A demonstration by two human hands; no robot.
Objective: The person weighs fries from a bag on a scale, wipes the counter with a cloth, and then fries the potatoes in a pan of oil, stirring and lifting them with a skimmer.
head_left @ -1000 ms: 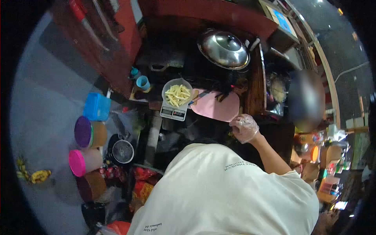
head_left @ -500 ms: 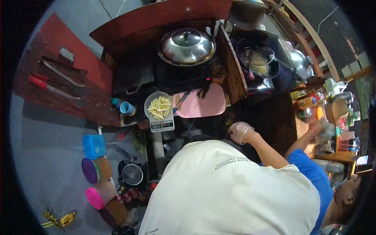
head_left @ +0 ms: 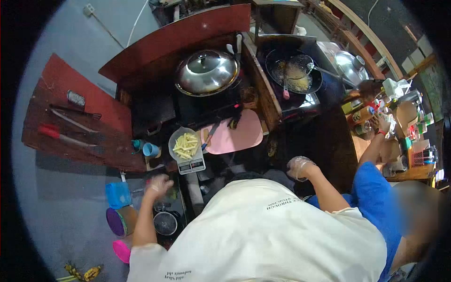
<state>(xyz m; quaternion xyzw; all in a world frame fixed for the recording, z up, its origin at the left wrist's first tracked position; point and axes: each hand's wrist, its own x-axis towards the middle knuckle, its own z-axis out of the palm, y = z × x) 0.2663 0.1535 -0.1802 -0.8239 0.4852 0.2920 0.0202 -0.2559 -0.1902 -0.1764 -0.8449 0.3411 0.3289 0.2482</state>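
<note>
Left hand (head_left: 159, 185), fingers too blurred to tell, hovers below the scale (head_left: 191, 165); a bump could tip its bowl of fries (head_left: 185, 145). Gloved right hand (head_left: 300, 168) is loosely curled, empty.

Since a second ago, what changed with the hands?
The left hand came into view, raised beside the digital scale, holding nothing visible. The gloved right hand stayed raised, loosely closed, near the counter edge. The white bowl of potato sticks still sits on the scale, beside the pink cutting board.
</note>
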